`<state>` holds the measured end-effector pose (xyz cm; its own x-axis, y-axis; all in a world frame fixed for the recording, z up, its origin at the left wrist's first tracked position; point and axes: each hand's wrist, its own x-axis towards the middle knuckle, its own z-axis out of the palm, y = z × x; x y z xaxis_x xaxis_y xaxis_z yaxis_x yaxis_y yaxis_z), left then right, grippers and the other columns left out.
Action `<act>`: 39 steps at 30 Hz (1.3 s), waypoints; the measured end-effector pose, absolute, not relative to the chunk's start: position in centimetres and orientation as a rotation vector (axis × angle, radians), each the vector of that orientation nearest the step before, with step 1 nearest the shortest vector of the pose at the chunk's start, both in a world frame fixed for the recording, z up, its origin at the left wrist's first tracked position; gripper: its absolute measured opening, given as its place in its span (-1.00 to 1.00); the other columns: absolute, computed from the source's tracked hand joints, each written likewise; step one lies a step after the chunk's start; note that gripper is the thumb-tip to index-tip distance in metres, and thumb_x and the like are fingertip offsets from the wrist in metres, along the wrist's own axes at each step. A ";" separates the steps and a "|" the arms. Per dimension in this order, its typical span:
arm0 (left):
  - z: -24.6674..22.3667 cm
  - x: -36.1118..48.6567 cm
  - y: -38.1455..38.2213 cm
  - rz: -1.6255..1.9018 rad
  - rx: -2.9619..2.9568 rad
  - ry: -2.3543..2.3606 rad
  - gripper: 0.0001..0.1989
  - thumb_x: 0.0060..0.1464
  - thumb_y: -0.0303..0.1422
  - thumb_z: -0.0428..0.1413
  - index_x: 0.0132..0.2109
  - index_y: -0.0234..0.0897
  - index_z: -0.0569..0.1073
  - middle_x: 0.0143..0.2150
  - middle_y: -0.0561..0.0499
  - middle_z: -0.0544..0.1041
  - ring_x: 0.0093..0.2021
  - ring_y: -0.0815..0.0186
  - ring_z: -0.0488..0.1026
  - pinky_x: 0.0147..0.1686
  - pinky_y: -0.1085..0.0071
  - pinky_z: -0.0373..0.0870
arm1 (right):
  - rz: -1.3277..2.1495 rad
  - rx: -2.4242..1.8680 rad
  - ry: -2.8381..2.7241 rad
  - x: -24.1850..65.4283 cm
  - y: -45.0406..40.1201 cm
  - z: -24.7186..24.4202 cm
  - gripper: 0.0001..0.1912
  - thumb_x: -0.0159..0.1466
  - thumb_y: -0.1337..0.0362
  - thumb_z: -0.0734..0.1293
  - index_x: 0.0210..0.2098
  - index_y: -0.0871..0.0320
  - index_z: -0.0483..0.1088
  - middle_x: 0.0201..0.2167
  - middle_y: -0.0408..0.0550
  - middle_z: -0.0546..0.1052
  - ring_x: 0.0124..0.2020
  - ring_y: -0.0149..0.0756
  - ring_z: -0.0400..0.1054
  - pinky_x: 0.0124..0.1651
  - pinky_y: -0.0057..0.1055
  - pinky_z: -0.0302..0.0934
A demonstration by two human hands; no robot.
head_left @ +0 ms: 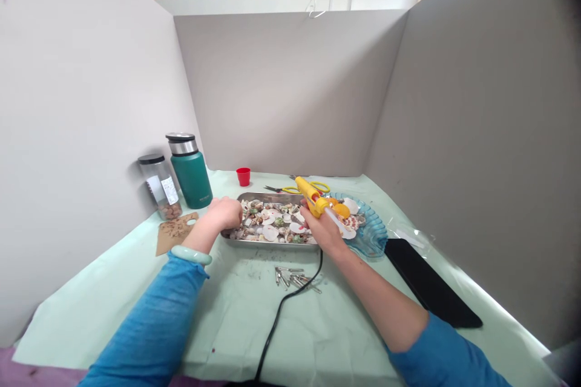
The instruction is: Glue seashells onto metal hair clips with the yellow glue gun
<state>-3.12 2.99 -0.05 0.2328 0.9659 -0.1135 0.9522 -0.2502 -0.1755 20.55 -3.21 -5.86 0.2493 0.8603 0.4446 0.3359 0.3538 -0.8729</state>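
Note:
A metal tray (272,246) full of small seashells (271,233) stands in the middle of the table. My left hand (227,213) reaches over the tray's left end, its fingers curled down among the shells; the fingertips are hidden, so I cannot see whether they hold one. In my right hand (324,230) is a yellow hot glue gun (313,195), held above the tray's right end, with a glue stick sticking out of its back. Its black cord (284,305) runs down to the table's front edge. Beside it, a blue shell-shaped dish (374,233) holds larger shells and orange pieces.
Several metal hair clips (297,278) lie before the tray. At left are a green bottle (191,178), a clear jar (160,187) and a brown card (175,231). Behind stand a red cup (243,177) and yellow-handled scissors (290,190). A black flat object (431,281) lies right.

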 end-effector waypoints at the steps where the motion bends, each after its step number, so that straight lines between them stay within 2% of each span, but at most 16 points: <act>1: -0.3 -2.9 3.0 0.339 -2.397 -1.850 -0.82 -0.24 -0.40 0.18 -0.38 -0.15 0.61 -0.24 -0.13 0.59 -0.07 0.05 0.40 -0.11 0.22 0.25 | 0.513 -1.220 -1.331 20.5 -3.2 -5.9 -0.69 0.13 0.18 0.27 -0.17 0.18 0.44 -0.40 -0.07 0.49 -0.58 -0.42 0.31 -0.47 -0.45 0.28; 4: -1.1 -2.2 3.1 0.301 -2.359 -1.777 -0.84 -0.21 -0.43 0.15 -0.40 -0.24 0.60 -0.27 -0.22 0.58 -0.05 0.00 0.37 -0.06 0.15 0.19 | 0.523 -1.222 -1.327 20.5 -3.2 -5.8 -0.68 0.13 0.18 0.27 -0.16 0.18 0.44 -0.40 -0.07 0.49 -0.57 -0.41 0.31 -0.48 -0.46 0.29; 7: -1.6 -1.9 3.4 0.192 -2.443 -1.724 -0.81 -0.09 -0.40 0.07 -0.39 -0.20 0.60 -0.28 -0.16 0.59 -0.09 0.06 0.40 -0.05 0.20 0.19 | 0.528 -1.216 -1.326 20.4 -3.3 -5.7 -0.66 0.13 0.18 0.27 -0.15 0.20 0.43 -0.40 -0.06 0.49 -0.58 -0.41 0.31 -0.48 -0.46 0.29; 10: -1.5 -2.3 3.7 -0.023 -2.634 -1.702 -0.71 0.01 -0.37 -0.01 -0.21 -0.10 0.59 -0.16 -0.03 0.59 -0.10 0.20 0.44 -0.08 0.33 0.23 | 0.517 -1.223 -1.343 20.5 -3.4 -5.7 -0.67 0.13 0.17 0.27 -0.16 0.20 0.44 -0.40 -0.06 0.49 -0.58 -0.41 0.31 -0.47 -0.45 0.30; 13: -0.7 -3.0 3.7 -0.169 -2.614 -1.755 -0.66 0.03 -0.39 -0.02 -0.10 -0.10 0.55 -0.09 -0.02 0.57 -0.09 0.24 0.45 -0.09 0.37 0.25 | 0.534 -1.222 -1.341 20.5 -3.3 -5.8 -0.67 0.14 0.17 0.27 -0.17 0.20 0.44 -0.41 -0.07 0.48 -0.58 -0.41 0.31 -0.48 -0.46 0.29; 17: 0.6 -3.1 2.6 0.165 -2.593 -1.783 -0.80 -0.10 -0.29 0.12 -0.29 -0.12 0.60 -0.22 -0.03 0.60 -0.07 0.13 0.43 -0.06 0.27 0.23 | 0.530 -1.199 -1.332 20.5 -3.0 -6.1 -0.66 0.13 0.17 0.28 -0.16 0.21 0.44 -0.44 -0.08 0.48 -0.60 -0.42 0.30 -0.50 -0.46 0.28; 19: 0.9 -2.7 1.9 0.392 -2.588 -1.785 -0.76 -0.23 -0.24 0.22 -0.31 -0.13 0.59 -0.24 -0.05 0.60 -0.03 0.05 0.40 -0.04 0.21 0.22 | 0.523 -1.193 -1.325 20.5 -2.9 -6.2 -0.66 0.13 0.16 0.28 -0.16 0.21 0.44 -0.44 -0.08 0.48 -0.60 -0.42 0.31 -0.50 -0.46 0.28; 21: 0.7 -2.0 1.3 0.512 -2.569 -1.752 -0.79 -0.28 -0.30 0.24 -0.36 -0.17 0.58 -0.26 -0.08 0.59 -0.08 0.05 0.42 -0.02 0.16 0.20 | 0.523 -1.194 -1.324 20.5 -2.9 -6.3 -0.65 0.13 0.16 0.28 -0.15 0.21 0.44 -0.44 -0.09 0.48 -0.60 -0.41 0.31 -0.50 -0.46 0.28; 24: 0.0 -1.1 1.2 0.456 -2.565 -1.728 -0.84 -0.23 -0.44 0.17 -0.37 -0.22 0.56 -0.31 -0.10 0.59 -0.22 0.12 0.47 -0.02 0.13 0.17 | 0.526 -1.203 -1.335 20.5 -3.0 -6.1 -0.66 0.13 0.15 0.28 -0.16 0.20 0.44 -0.44 -0.09 0.48 -0.60 -0.42 0.31 -0.50 -0.46 0.28; 29: -1.1 -1.0 2.3 0.143 -2.447 -1.785 -0.81 -0.10 -0.51 0.06 -0.32 -0.25 0.54 -0.24 -0.15 0.58 -0.14 0.09 0.47 -0.04 0.14 0.19 | 0.529 -1.209 -1.342 20.5 -3.3 -5.8 -0.67 0.13 0.16 0.28 -0.16 0.20 0.44 -0.43 -0.09 0.48 -0.60 -0.41 0.32 -0.48 -0.45 0.30; 32: -0.8 -1.6 2.7 0.054 -2.464 -1.790 -0.75 -0.05 -0.47 0.03 -0.23 -0.20 0.55 -0.17 -0.12 0.58 -0.08 0.10 0.44 -0.05 0.18 0.21 | 0.506 -1.207 -1.336 20.5 -3.1 -6.1 -0.67 0.13 0.15 0.28 -0.17 0.20 0.44 -0.44 -0.08 0.49 -0.60 -0.39 0.33 -0.48 -0.43 0.30; 35: 0.1 -1.9 2.2 0.026 -2.541 -1.758 -0.76 -0.08 -0.35 0.10 -0.22 -0.13 0.56 -0.16 -0.07 0.58 -0.05 0.11 0.42 -0.07 0.25 0.23 | 0.487 -1.209 -1.333 20.5 -2.9 -6.3 -0.67 0.13 0.14 0.28 -0.18 0.21 0.44 -0.44 -0.07 0.50 -0.60 -0.39 0.33 -0.49 -0.43 0.29; 39: 1.0 -1.4 0.9 0.363 -2.674 -1.802 -0.85 -0.21 -0.28 0.20 -0.39 -0.16 0.58 -0.33 -0.01 0.60 -0.25 0.20 0.48 -0.11 0.32 0.25 | 0.507 -1.206 -1.339 20.6 -3.0 -6.0 -0.65 0.13 0.15 0.28 -0.16 0.21 0.44 -0.41 -0.06 0.50 -0.59 -0.40 0.33 -0.48 -0.45 0.30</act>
<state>-1.37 0.90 0.98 0.3597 0.9014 -0.2412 0.9244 -0.3793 -0.0391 20.55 -3.04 -6.04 0.2419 0.8560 0.4569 0.3390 0.3667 -0.8664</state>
